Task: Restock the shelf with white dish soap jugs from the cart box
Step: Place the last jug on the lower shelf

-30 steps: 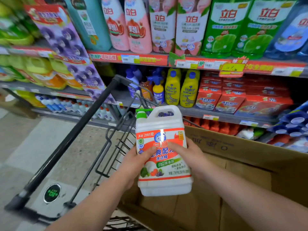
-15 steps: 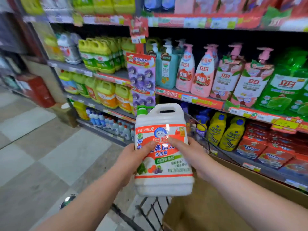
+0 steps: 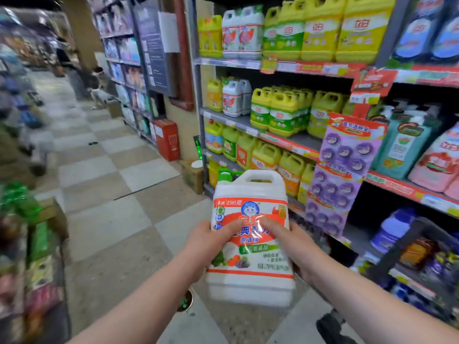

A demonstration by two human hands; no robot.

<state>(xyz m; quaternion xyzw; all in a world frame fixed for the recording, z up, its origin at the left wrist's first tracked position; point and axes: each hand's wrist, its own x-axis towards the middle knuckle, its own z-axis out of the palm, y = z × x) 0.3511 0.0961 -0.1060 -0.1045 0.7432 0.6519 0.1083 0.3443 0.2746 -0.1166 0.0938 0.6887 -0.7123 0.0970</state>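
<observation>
1. Grip: both hands clasp one white jug (image 3: pixel 250 259) by its sides. The left hand (image 3: pixel 211 242) and right hand (image 3: pixel 290 247) each lay a thumb across the front label. The fingers wrap behind, out of sight.
2. Jug, position: held in the air at chest level in the aisle, apart from the shelf (image 3: pixel 238 121). It is nearly upright, with the green cap (image 3: pixel 226 176) at upper left and the handle on top.
3. Step in hand, as judged: carrying the jug to its slot. Matching white jugs (image 3: pixel 232 99) stand at the left end of the middle shelf beside yellow jugs (image 3: pixel 280 112), and more (image 3: pixel 242 33) stand on the top tier.
4. Handling advice:
   - Keep one palm under the base, since a full jug is likely heavy and its wrap looks slick.
   - Lift it level to the chosen tier and set the base on the shelf edge.
   - Slide it back with the label facing out, in line with its neighbours.
   - Avoid knocking the purple hanging strip (image 3: pixel 347 165).
5. Surface: metal shelving with red price rails.
6. Room: a store aisle with a checkered tile floor (image 3: pixel 111 194). A red cabinet (image 3: pixel 167 139) and a small carton (image 3: pixel 193 175) sit by the pillar. The cart box is not in view.
</observation>
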